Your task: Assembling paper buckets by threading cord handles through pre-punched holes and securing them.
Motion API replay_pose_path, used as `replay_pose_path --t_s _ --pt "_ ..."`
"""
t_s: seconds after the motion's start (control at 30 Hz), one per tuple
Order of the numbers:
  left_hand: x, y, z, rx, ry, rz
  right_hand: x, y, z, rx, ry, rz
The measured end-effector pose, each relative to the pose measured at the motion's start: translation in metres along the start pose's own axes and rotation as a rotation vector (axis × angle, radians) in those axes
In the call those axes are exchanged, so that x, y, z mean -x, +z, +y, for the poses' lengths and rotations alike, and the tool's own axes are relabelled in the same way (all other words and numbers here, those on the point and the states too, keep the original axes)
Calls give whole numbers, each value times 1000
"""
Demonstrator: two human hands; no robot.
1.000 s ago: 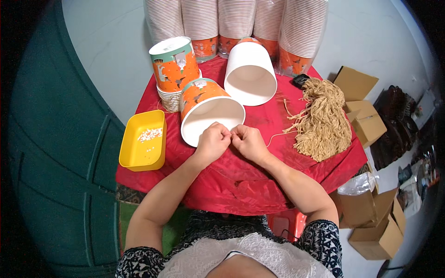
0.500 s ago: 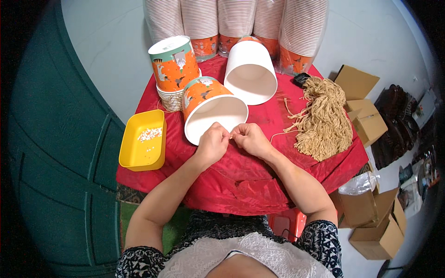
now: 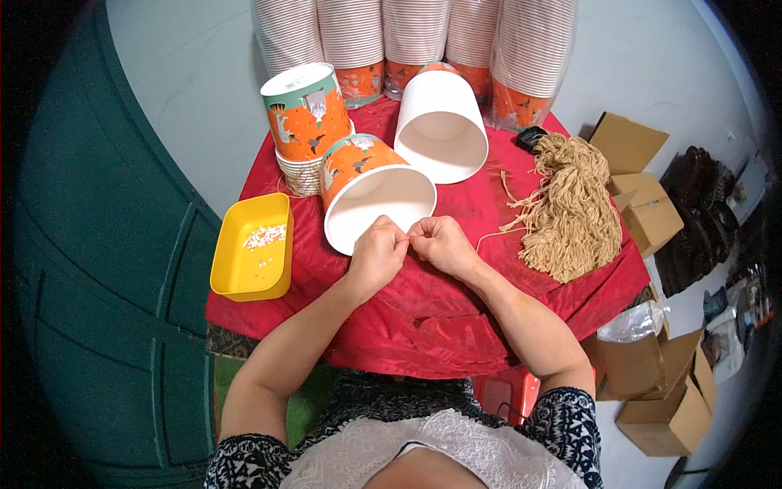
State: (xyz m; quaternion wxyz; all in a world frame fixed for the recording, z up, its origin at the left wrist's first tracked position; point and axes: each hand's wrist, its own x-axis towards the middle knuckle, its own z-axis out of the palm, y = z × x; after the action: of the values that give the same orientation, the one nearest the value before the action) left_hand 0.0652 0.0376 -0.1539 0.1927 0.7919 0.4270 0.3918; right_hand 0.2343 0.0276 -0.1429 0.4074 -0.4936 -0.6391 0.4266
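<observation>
My left hand (image 3: pixel 379 254) and my right hand (image 3: pixel 444 244) meet fingertip to fingertip in front of an orange printed paper bucket (image 3: pixel 346 167), which lies on its side with its white mouth toward me. Both hands are closed in a pinch. A thin tan cord (image 3: pixel 495 235) runs from the bundle of tan cords (image 3: pixel 566 216) to behind my right hand, and its end appears to be in those fingers. What my left fingertips pinch is too small to make out. To the left, a yellow tray (image 3: pixel 230 265) holds small white and orange pieces (image 3: pixel 265 236).
A second white bucket (image 3: pixel 440 134) lies behind the first. An upright orange bucket (image 3: pixel 305 122) sits on a nested stack at the left. Tall wrapped bucket stacks (image 3: pixel 415 37) line the back. Red cloth (image 3: pixel 407 326) covers the table; cardboard boxes (image 3: pixel 664 407) are on the floor at the right.
My left hand has shifted very slightly to the right, and the fingertips press closer together. A small pale bit seen between them earlier is now hidden.
</observation>
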Motion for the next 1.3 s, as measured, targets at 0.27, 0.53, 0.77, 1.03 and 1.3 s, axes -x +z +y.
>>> replay_pose_path --t_s 0.27,0.53,0.77,1.03,1.3 --pt "-3 -7 -4 33 -79 -13 10 -6 -7 298 -187 56" --pt "-5 -8 -1 64 -118 -22 13 -12 -10 468 -185 2" --pt "-7 -6 -5 21 -128 -5 18 -7 -16 676 -221 19" --pt "-6 -5 4 -17 -170 16 22 -8 -15 696 -247 8" --pt "-11 -4 0 -22 -216 17 18 -11 -14 635 -237 16"
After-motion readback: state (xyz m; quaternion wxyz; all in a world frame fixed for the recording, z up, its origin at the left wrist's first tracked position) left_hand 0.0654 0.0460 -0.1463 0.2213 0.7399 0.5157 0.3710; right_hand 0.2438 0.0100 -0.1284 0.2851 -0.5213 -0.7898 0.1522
